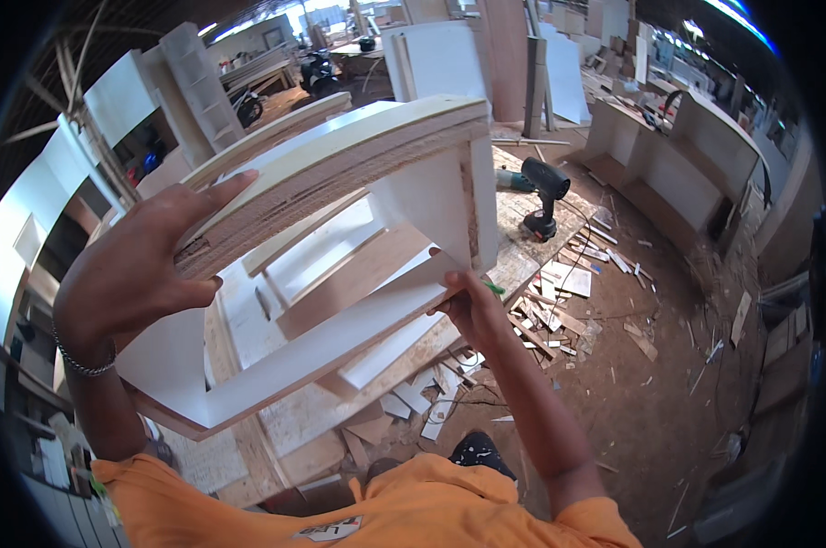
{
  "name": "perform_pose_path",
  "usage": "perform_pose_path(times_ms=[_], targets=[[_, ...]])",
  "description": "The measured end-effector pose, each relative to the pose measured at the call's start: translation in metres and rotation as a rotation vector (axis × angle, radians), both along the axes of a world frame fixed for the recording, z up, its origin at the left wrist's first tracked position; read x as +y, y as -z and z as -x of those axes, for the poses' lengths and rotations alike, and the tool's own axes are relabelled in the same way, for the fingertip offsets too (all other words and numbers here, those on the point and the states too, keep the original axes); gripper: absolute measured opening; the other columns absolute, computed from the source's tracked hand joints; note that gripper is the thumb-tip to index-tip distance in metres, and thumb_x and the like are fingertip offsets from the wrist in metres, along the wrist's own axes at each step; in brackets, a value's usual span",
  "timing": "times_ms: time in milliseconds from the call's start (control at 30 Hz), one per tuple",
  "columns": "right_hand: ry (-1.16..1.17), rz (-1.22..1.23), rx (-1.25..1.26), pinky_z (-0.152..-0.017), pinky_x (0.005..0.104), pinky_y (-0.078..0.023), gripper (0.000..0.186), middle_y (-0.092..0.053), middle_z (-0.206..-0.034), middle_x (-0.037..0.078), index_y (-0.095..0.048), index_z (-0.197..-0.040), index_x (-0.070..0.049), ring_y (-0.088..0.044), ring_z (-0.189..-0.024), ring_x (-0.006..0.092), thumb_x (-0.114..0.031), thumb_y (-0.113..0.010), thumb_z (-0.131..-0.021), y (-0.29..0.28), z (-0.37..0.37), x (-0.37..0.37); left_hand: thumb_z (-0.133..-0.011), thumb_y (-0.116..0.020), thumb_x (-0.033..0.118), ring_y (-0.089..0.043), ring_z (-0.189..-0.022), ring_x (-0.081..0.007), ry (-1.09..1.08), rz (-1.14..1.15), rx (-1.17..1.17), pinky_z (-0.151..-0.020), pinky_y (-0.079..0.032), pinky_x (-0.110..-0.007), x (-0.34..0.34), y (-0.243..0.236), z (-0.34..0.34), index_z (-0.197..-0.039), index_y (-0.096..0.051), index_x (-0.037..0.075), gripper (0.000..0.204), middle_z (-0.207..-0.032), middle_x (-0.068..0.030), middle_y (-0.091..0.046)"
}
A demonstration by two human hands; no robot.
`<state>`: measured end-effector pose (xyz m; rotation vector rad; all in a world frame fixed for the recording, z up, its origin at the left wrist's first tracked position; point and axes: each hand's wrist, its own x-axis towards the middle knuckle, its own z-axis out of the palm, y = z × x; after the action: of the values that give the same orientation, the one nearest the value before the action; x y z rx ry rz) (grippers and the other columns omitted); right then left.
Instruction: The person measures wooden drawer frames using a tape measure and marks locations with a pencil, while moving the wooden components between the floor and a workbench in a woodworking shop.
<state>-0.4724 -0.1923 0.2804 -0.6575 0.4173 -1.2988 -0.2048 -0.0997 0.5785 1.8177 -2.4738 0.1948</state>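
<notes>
One held frame [340,163], one drill [546,177] (one bracelet [86,369])

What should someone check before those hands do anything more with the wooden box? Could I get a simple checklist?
1. Right hand gripping the open, white-lined wooden box: ok, closed on its near edge.
2. Left hand holding firmly: cannot tell; it lies along the upper edge.
3. Box's weight resting on the pale wooden workbench: cannot tell, underside hidden.
4. Black pistol-shaped power tool apart from both hands: ok, standing upright on the bench, right of the box.
5. Brown floor free of clutter: not ok, pale wooden offcuts lie scattered beside the bench.
</notes>
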Motion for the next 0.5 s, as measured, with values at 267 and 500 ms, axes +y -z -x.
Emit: perform_pose_path(times_ms=[267,500], targets=[[-0.014,-0.053,-0.006,-0.073,0.0383,-0.057,0.022,-0.063,-0.095,0.011,-0.059,-0.105,0.000,-0.065,-0.083,0.0237,-0.020,-0.055,-0.096,0.046,0.048,-0.166,-0.058,-0.078,0.010,-0.060,-0.101,-0.0330,0.046,-0.018,0.093,-0.098,-0.045,-0.038,-0.152,0.031,0.040,-0.153,-0.042,0.023,0.102,-0.107,-0.0198,-0.062],[-0.121,-0.134,0.077,-0.077,0.0405,-0.059,0.024,-0.060,-0.090,0.009,-0.060,-0.088,-0.001,-0.064,-0.078,0.0221,-0.023,-0.059,-0.097,0.058,0.075,-0.224,-0.062,-0.081,0.010,-0.058,-0.111,-0.0362,-0.090,-0.064,0.144,-0.104,-0.043,-0.040,-0.203,0.049,0.073,-0.151,-0.044,0.023,0.097,-0.118,-0.0207,-0.060]])
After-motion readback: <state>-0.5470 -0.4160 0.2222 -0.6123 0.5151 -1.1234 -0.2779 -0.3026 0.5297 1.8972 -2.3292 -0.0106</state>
